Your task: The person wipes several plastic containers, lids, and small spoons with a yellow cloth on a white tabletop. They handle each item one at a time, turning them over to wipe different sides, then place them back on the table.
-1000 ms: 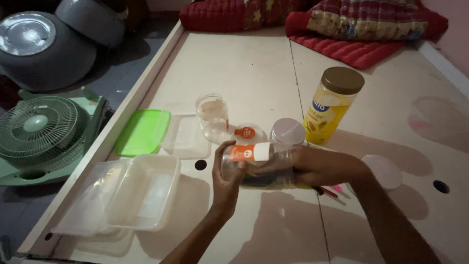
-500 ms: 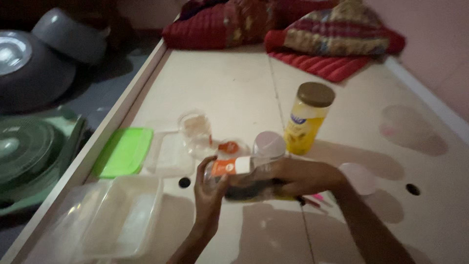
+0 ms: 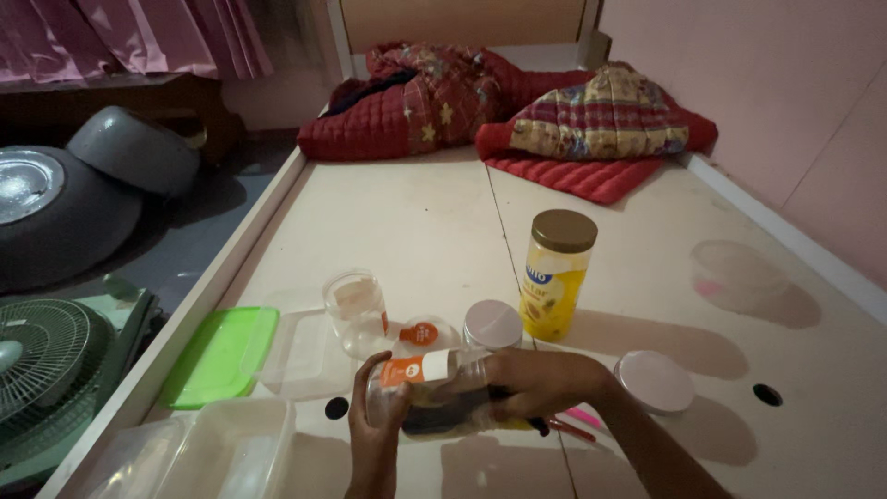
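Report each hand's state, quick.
Left hand: closed around the clear jar, near its orange label.
Right hand: closed over the same jar's other end.

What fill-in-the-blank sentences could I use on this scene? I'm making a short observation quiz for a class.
1. Both hands, the left hand and right hand, hold a clear ____ lying on its side.
2. The yellow jar has a ____ lid.
3. The flat lid near the platform's left edge is ____.
4. The quilts at the far end are mostly ____.

Missing words: jar; gold; green; red
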